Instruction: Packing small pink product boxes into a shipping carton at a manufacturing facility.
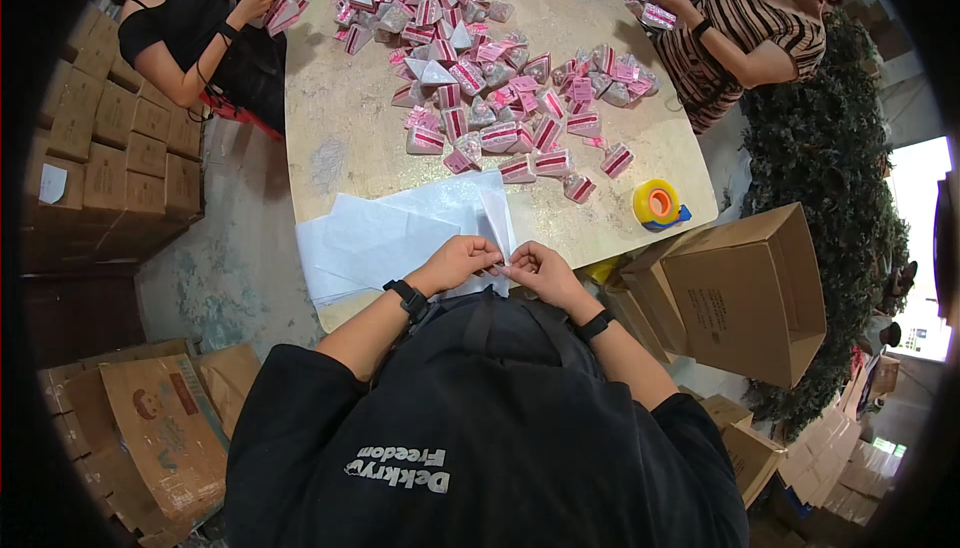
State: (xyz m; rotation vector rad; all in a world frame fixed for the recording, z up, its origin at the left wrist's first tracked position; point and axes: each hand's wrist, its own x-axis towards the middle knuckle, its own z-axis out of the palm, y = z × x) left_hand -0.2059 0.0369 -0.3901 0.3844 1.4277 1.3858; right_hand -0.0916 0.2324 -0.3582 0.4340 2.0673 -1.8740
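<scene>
At the near edge of the table, my left hand (462, 263) and my right hand (545, 273) meet with their fingertips close together. Both are closed in a pinch on the raised, folded edge of a thin white sheet (495, 213). Whether it is paper or plastic I cannot tell. More white sheets (375, 243) lie flat and overlapping to the left, beside my left hand. Beyond them spreads a large heap of pink-and-white wedge-shaped pieces (470, 78), like cake slices, many in clear wrap and some with pink tags.
A yellow tape roll (657, 202) with a blue part lies at the table's right edge. Open cartons (740, 298) stand to my right, stacked cartons (110, 138) at the left. Two people, far left (200, 28) and far right (750, 38), hold pink pieces across the table (345, 153).
</scene>
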